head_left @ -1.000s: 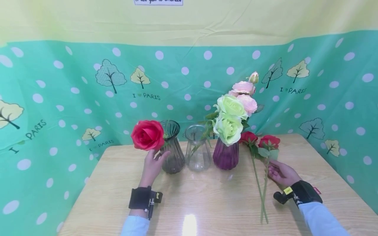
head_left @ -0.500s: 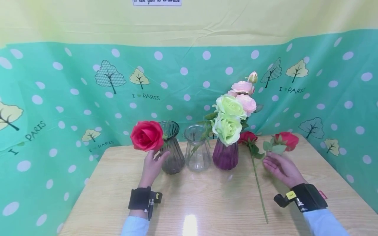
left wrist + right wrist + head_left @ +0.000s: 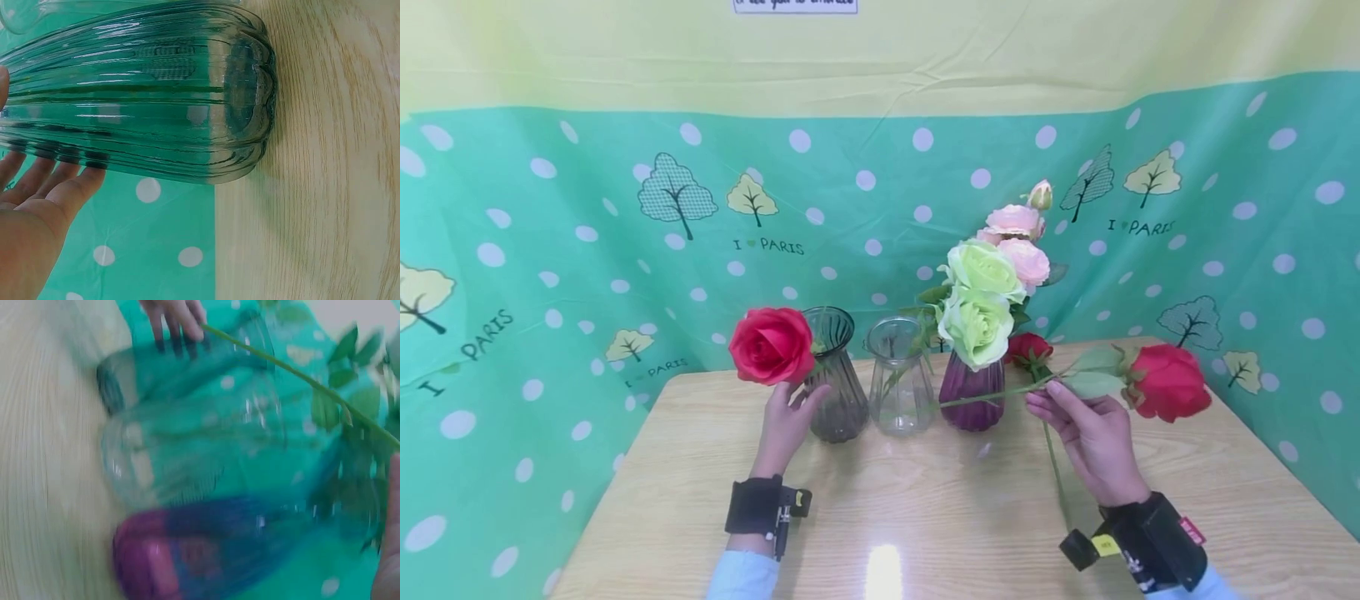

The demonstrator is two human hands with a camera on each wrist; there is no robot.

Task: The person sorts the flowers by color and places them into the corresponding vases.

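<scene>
My left hand holds the side of a smoky grey ribbed glass vase, fingers behind and thumb at its near side. A red rose leans out of that vase to the left; its stem shows through the glass in the left wrist view. With thumb and fingers, my right hand pinches the green stem of another red rose. This rose lies nearly level in the air, bloom to the right, stem end pointing left before the purple vase. The right wrist view is blurred.
A clear glass vase stands between the grey and purple ones, a green stem inside. Pale green roses and pink flowers rise from the purple vase. One red rose lies on the wooden table. A polka-dot cloth hangs behind.
My right hand has lifted one red rose off the table, turned it from upright-pointing to sideways and brought it left and nearer. My left hand stays at the grey vase.
</scene>
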